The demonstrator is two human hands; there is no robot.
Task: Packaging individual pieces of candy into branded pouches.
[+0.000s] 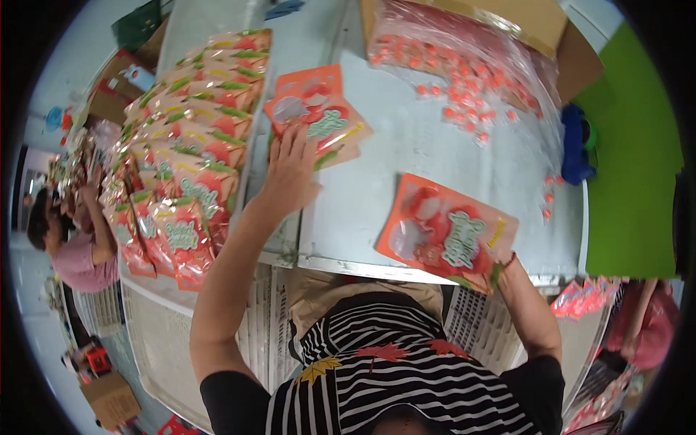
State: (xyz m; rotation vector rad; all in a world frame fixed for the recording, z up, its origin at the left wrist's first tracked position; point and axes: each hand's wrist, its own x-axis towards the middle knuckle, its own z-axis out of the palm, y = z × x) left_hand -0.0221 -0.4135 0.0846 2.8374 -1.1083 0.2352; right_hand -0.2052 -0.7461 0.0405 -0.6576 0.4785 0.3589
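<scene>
My left hand [288, 170] lies with fingers stretched over a few overlapping flat candy pouches [335, 125], orange-pink with fruit pictures and a clear window. Its fingertips touch the top pouch. At the table's near edge, my right hand [505, 274] holds another such pouch [449, 232] by its lower right corner. This pouch covers most of that hand, so its fingers are hidden; only a bit near the wrist, with a thin red band, shows.
Rows of plump, filled pouches [192, 138] stand at left. A plastic-lined carton [573, 65] spills small red-and-white wrapped pieces [464, 101] at the far right. A blue tape dispenser [576, 145] sits near the green surface [638, 159]. One person [87, 254] works at left, another [645, 319] at right.
</scene>
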